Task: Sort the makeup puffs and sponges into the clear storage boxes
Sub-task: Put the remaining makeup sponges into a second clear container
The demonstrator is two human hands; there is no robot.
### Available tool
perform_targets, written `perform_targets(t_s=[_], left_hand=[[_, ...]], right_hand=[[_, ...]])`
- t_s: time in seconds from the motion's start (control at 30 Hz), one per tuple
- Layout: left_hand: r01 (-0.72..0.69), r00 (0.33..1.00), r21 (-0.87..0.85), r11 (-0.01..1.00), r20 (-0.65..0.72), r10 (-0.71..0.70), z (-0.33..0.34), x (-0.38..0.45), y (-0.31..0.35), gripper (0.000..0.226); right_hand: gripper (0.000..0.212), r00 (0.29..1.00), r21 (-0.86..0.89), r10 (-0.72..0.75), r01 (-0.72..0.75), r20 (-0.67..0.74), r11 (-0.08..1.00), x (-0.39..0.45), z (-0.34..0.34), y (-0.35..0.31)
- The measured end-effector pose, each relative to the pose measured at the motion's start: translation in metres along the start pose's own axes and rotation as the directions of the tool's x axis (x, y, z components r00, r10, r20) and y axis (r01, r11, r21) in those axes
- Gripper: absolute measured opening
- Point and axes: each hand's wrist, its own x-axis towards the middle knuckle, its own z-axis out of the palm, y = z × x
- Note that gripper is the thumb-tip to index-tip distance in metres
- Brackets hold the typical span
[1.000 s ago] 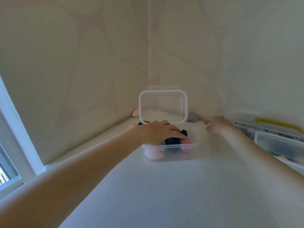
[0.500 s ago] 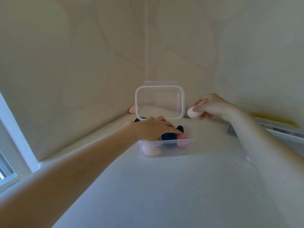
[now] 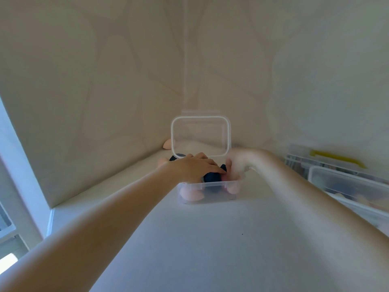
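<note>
Left hand (image 3: 194,168) lies flat across one open clear box (image 3: 208,191); right hand (image 3: 235,165) dips in, grip blurred, can't tell. Inside: two peach sponges (image 3: 191,194), one navy sponge (image 3: 212,178).

Soft daylight from left, blurry, fisheye edges

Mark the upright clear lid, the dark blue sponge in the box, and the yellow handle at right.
upright clear plastic lid (image 3: 200,135), head view, centre of the panel
dark blue makeup sponge (image 3: 212,177), head view, rounded top
yellow plastic handle (image 3: 336,158), head view, middle of the bar
</note>
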Motion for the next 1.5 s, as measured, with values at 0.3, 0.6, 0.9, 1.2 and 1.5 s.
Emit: perform_targets(t_s=[0.3,0.6,0.9,1.2,1.5], left_hand=[[0.003,1.0,0.012,1.0,-0.005,-0.003,0.0,-0.001,-0.001,0.059],[-0.008,1.0,-0.011,1.0,0.014,0.008,-0.002,0.001,0.0,0.059],[0.016,0.988,-0.043,0.999,0.157,-0.009,-0.015,0.014,-0.002,0.065],[-0.077,0.997,-0.021,0.997,0.032,0.077,0.0,0.026,-0.016,0.055],[-0.079,0.997,-0.065,0.995,0.001,0.08,0.004,0.025,-0.021,0.046]], right_hand=[[0.023,0.998,-0.068,0.027,-0.023,0.054,0.997,0.002,-0.005,-0.012],[0.012,0.999,0.007,0.02,-0.02,-0.025,1.0,0.009,0.008,-0.005],[0.013,0.86,0.49,0.248,0.002,-0.445,0.872,0.03,-0.027,0.053],[0.06,0.927,0.431,0.265,-0.133,-0.264,0.893,0.107,0.023,0.067],[0.05,0.926,0.279,0.277,-0.203,-0.257,0.939,0.127,0.036,0.068]])
